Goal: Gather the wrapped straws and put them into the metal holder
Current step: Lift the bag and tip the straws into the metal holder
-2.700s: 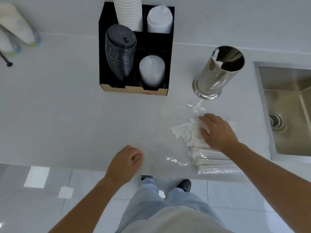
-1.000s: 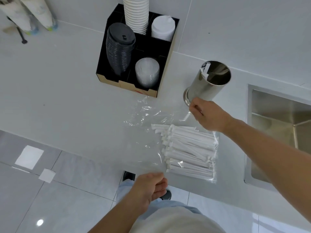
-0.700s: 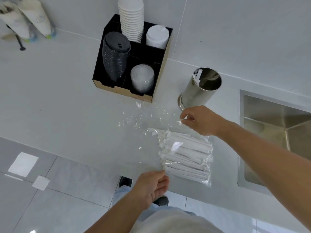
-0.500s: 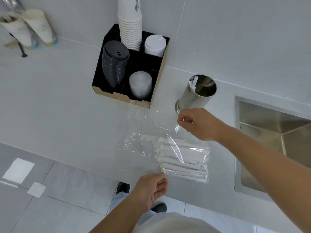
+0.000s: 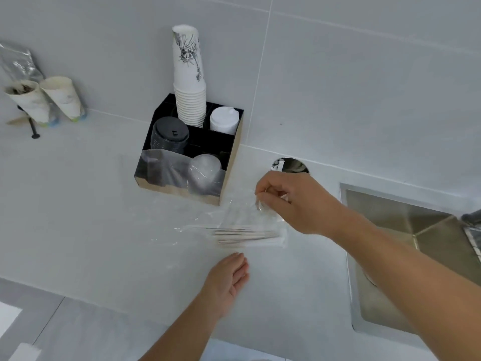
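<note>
My right hand (image 5: 294, 201) pinches the far edge of a clear plastic bag (image 5: 229, 214) and holds it lifted off the white counter. Inside the bag lies a bundle of white wrapped straws (image 5: 250, 237), seen almost edge-on and level. Just behind my right hand stands the metal holder (image 5: 290, 165); only its shiny rim and a bit of white paper inside show. My left hand (image 5: 229, 277) hovers below the bag, palm up, fingers loosely apart, holding nothing.
A black organiser box (image 5: 229, 162) with stacked paper cups (image 5: 188, 82), black lids and clear lids stands at the back wall. A steel sink (image 5: 406, 246) is sunk into the counter at the right. Two paper cones (image 5: 44, 100) sit far left.
My right hand has pulled the bag of straws up off the counter and tipped it flat. My left hand has risen towards the bag's underside. The view has tilted upward.
</note>
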### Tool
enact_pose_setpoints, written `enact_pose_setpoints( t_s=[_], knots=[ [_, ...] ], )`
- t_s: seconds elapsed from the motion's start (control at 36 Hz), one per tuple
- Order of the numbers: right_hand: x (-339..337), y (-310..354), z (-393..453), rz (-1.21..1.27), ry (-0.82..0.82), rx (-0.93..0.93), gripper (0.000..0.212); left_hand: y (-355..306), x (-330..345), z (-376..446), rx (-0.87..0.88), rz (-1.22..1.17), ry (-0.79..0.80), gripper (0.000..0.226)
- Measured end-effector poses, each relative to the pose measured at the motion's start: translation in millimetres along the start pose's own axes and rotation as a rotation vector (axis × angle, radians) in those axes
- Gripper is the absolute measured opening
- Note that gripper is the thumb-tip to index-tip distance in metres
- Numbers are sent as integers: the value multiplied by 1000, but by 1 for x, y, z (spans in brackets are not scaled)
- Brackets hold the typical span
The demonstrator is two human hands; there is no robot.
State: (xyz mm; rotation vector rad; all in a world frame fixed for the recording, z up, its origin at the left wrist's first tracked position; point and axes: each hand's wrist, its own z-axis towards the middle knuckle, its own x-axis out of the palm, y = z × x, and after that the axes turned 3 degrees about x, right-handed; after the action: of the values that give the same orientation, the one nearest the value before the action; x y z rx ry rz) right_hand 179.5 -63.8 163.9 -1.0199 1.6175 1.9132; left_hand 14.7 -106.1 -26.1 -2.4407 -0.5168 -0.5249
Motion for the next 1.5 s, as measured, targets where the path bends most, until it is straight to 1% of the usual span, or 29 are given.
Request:
enact_pose_setpoints(
  t_s=[0.08,0.14,0.19,0.25,0.28,0.39,0.44,0.5,0.53,0.61,0.64,0.67,0.72,0.78,0.81,0.86,0.94,1.03,1.11,1.14,1.17,1.19,1.22,1.28,1.33,1.42,1.5],
  knots=[
    [-14,9,6,22,-68,-12,16,-8,6,1,91,-22,157,52],
    [-24,16,9,50,-109,-36,17,-15,12,-2,162,-67,272,55],
    [-35,24,14,73,-132,-53,14,-24,21,-5,225,-110,382,65],
    [-45,31,18,75,-144,-66,13,-31,28,-5,277,-162,449,78],
    [-49,34,20,72,-149,-65,12,-36,32,-5,292,-187,477,81],
    [-65,37,26,63,-180,-27,18,-53,49,-6,301,-256,558,81],
    [-71,36,28,64,-188,27,16,-60,56,-8,311,-245,603,77],
    [-77,35,31,35,-205,105,10,-65,60,-9,314,-235,595,75],
    [-81,34,33,5,-220,162,13,-68,61,-8,310,-231,578,78],
    [-88,31,40,4,-229,419,44,-75,64,-9,298,-215,541,91],
    [-90,29,42,27,-218,497,52,-78,65,-10,291,-213,541,93],
    [-93,28,45,65,-202,556,52,-80,66,-10,285,-209,536,96],
    [-96,27,48,176,-167,613,34,-86,67,-10,277,-186,515,99],
    [-98,27,49,251,-163,617,18,-92,67,-11,268,-163,489,96],
    [-98,26,49,265,-172,607,13,-93,65,-10,263,-158,480,91],
    [-99,26,50,269,-203,571,10,-97,62,-10,256,-140,487,80],
    [-104,29,50,251,-254,516,15,-106,56,-11,282,-121,535,70],
    [-108,34,51,96,-286,433,14,-117,53,-11,299,-85,551,63],
    [-108,40,51,-174,-361,240,14,-127,54,-11,296,-52,529,58],
    [-108,42,51,-198,-391,196,14,-130,55,-12,297,-59,525,56],
    [-110,44,51,-151,-412,177,13,-134,58,-12,308,-74,530,51],
    [-112,45,51,-51,-404,189,9,-137,61,-13,322,-95,538,46],
    [-114,46,50,59,-362,229,6,-141,63,-13,336,-111,549,41],
    [-118,46,48,202,-226,351,12,-147,67,-12,355,-131,576,31],
    [-118,45,45,194,-144,429,8,-151,67,-11,357,-132,590,27],
    [-115,42,40,203,-195,435,18,-151,68,-8,341,-138,574,33],
    [-115,40,36,304,-232,416,22,-148,68,-5,327,-134,582,39]
  ],
)
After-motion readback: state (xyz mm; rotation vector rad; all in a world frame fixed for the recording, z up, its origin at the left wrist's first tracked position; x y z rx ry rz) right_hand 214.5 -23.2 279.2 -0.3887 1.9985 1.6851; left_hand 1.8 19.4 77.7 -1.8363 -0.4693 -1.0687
